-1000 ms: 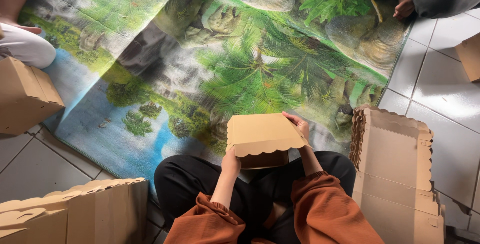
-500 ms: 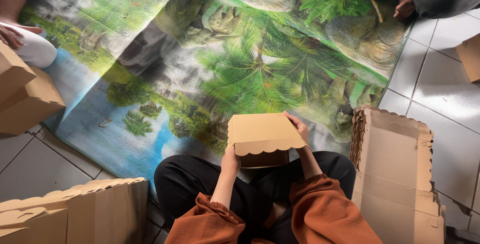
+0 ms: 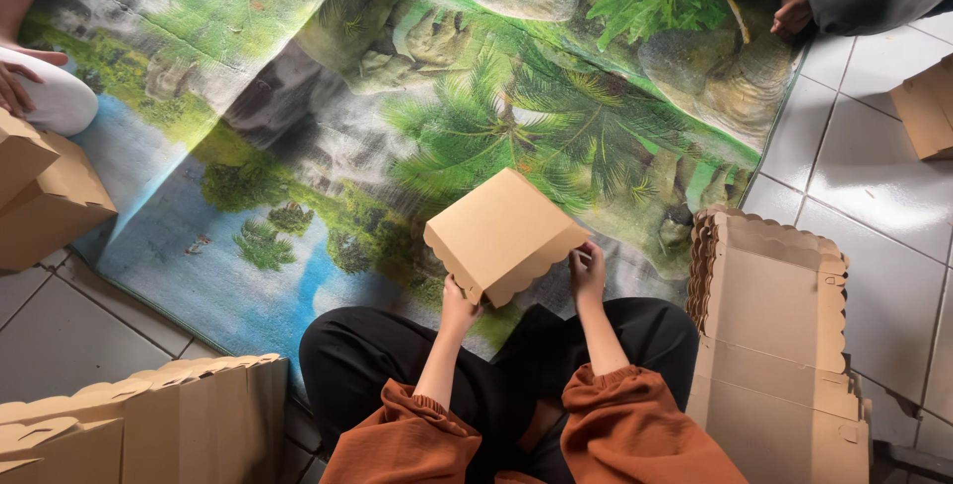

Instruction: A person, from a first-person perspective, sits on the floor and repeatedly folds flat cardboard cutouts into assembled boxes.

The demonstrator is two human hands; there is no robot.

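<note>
Cardboard box (image 3: 504,234), tan with a scalloped edge, sits tilted above the person's lap, over the near edge of a printed mat (image 3: 298,146) showing palms and water. Left hand (image 3: 459,302) grips its lower corner, fingers closed on the cardboard; right hand (image 3: 588,268) pinches the right corner, fingers curled on the edge. A stack of flat cardboard blanks (image 3: 774,335) lies just to the right, another stack (image 3: 139,424) at lower left. Another person's hand (image 3: 15,87) rests near a folded box (image 3: 45,201).
</note>
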